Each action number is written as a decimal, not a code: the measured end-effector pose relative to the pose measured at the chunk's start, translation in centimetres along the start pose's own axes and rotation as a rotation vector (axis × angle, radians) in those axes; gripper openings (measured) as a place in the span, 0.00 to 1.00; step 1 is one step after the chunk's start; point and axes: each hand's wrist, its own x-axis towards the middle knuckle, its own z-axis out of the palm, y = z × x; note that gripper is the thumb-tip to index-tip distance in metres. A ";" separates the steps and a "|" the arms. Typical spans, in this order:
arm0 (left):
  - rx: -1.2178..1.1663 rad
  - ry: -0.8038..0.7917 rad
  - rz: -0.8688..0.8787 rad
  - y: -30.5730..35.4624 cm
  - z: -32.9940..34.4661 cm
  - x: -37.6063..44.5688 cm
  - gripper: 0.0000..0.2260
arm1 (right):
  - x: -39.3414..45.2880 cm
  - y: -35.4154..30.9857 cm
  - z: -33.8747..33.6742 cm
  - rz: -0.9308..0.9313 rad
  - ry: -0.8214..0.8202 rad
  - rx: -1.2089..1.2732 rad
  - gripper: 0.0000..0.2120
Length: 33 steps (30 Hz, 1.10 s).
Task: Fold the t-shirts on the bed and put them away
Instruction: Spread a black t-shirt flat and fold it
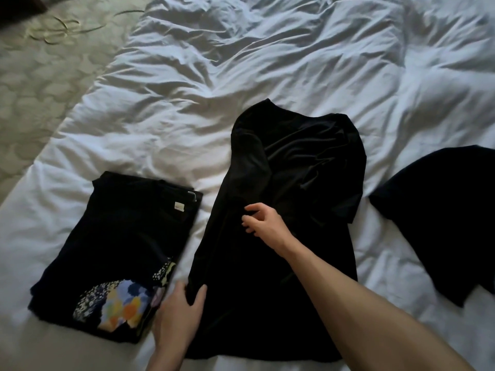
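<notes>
T-shirts are spread over the white rumpled bed (pixel 267 62), three dark ones in a row. Far left, off the bed's edge, there's a pale patterned floor (pixel 34 84) with thin loops of cord or ribbon (pixel 59 29) lying on it. On the near left of the bed sits the folded shirt (pixel 120 236), a neat dark rectangle with a small white label near its collar and a bright multicoloured print at its near corner. Just to its right comes the left hand (pixel 178 314), fingers and thumb curled round the near left hem corner of the black t-shirt (pixel 292 167), pinching a bunch of cloth. That black shirt lies in the middle of the bed, collar at the far end, its left side already turned in over the body, its right sleeve sticking out loose. Over its centre the right hand (pixel 263 223) reaches in from the near right, fingers loosely bent, tips at or just above the cloth; whether it actually has hold of any fabric I cannot tell. Far right, a third dark shirt (pixel 444 223) lies unfolded, partly cut off by the frame edge.
</notes>
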 end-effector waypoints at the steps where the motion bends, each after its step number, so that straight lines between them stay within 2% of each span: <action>1: -0.002 0.001 0.017 0.3 0.2 0.1 0.13 | -0.2 0.2 0.0 0.014 -0.015 -0.022 0.15; 6: -0.151 0.063 0.048 0.6 1.3 1.5 0.10 | -0.5 0.3 0.2 0.061 -0.043 -0.058 0.20; 8: -0.215 0.061 0.042 0.4 1.8 2.0 0.10 | -0.6 0.0 0.0 0.050 0.056 -0.112 0.19; 10: -0.160 0.038 0.046 0.1 2.3 2.0 0.11 | -0.6 0.0 -1.0 -0.030 0.331 -0.238 0.17; 12: 0.024 0.082 0.044 -0.1 1.8 1.7 0.10 | -0.8 0.0 -2.5 -0.128 0.658 -0.413 0.20; 14: 0.159 0.298 0.169 1.3 1.8 1.8 0.08 | -1.0 1.1 -6.0 -0.090 0.985 -0.544 0.28; 15: 0.163 0.408 0.256 1.9 1.3 1.7 0.09 | -1.2 1.3 -7.2 -0.026 1.050 -0.545 0.31; 16: 0.131 0.496 0.365 3.0 1.1 1.8 0.10 | -1.3 1.7 -8.4 0.085 1.029 -0.511 0.34; 17: 0.060 0.507 0.480 4.8 1.3 2.2 0.11 | -1.3 2.2 -9.5 0.203 0.963 -0.464 0.33; 19: -0.133 0.341 0.570 10.1 2.0 3.6 0.09 | -0.9 3.5 -11.5 0.283 0.827 -0.365 0.21; 20: -0.211 0.237 0.555 12.8 2.3 4.2 0.07 | -0.9 3.7 -12.0 0.247 0.802 -0.308 0.13; 22: -0.317 0.048 0.523 18.3 3.5 5.5 0.06 | -0.8 3.6 -12.5 0.190 0.842 -0.169 0.07; 24: -0.388 -0.146 0.455 22.9 4.6 6.4 0.13 | -1.1 2.2 -12.0 0.109 0.902 0.004 0.06; 26: -0.457 -0.249 0.409 26.2 5.5 7.4 0.23 | -1.5 0.9 -10.9 -0.094 0.917 0.007 0.05; 28: -0.520 -0.262 0.414 28.5 5.7 8.3 0.30 | -1.4 -0.1 -10.1 -0.261 0.776 -0.037 0.05; 30: -0.650 -0.314 0.381 29.7 5.3 9.3 0.34 | -0.9 -0.5 -10.3 -0.309 0.601 0.033 0.11; 31: -0.708 -0.376 0.365 30.0 5.1 9.6 0.33 | -0.5 -0.7 -10.7 -0.310 0.544 0.134 0.13; 33: -0.670 -0.467 0.390 30.0 4.6 9.9 0.30 | -0.1 -0.8 -11.8 -0.297 0.430 0.393 0.15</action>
